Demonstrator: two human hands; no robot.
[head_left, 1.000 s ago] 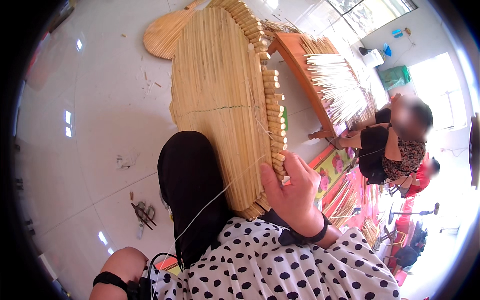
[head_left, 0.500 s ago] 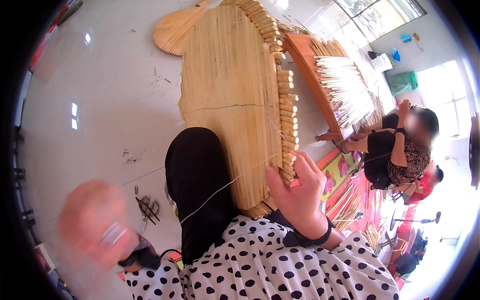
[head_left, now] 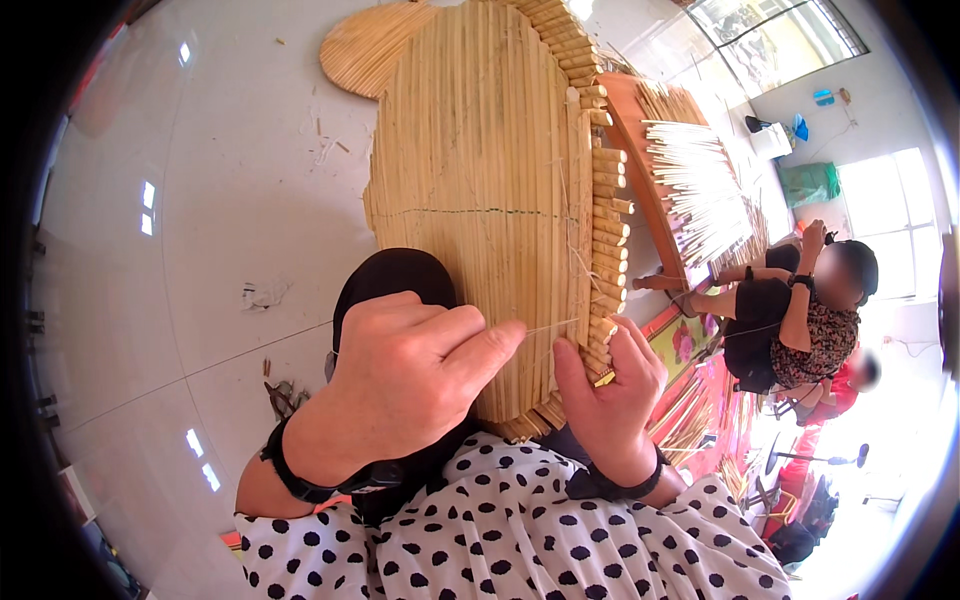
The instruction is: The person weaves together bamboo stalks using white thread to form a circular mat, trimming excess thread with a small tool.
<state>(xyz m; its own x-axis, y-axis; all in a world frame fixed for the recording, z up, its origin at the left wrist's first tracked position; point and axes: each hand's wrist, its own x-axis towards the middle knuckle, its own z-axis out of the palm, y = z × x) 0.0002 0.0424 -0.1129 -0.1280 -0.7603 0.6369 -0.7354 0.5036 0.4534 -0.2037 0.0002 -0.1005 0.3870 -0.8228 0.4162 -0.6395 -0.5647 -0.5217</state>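
Note:
A long panel of pale straw-coloured stalks (head_left: 480,150) slopes away from my lap, bordered on its right by a row of short cut stalks (head_left: 610,235). My left hand (head_left: 400,370) is above my black-clad knee, thumb and forefinger pinched on a thin pale thread (head_left: 550,328). That thread runs taut to the right edge of the panel. There my right hand (head_left: 615,395) grips the lower end of the border, thumb on the near side and fingers around the short stalks. Part of the panel's lower left is hidden behind my left hand.
Beyond the panel lies a rounded stalk piece (head_left: 370,45). To the right stands a reddish wooden bench (head_left: 640,150) with loose stalks (head_left: 690,180). A seated person (head_left: 810,340) works nearby, another in red behind. Metal hand tools (head_left: 283,398) lie on the floor at left.
My left hand has come in from the far lower left to the panel, and the thread between the hands is now short. The right hand stays on the border.

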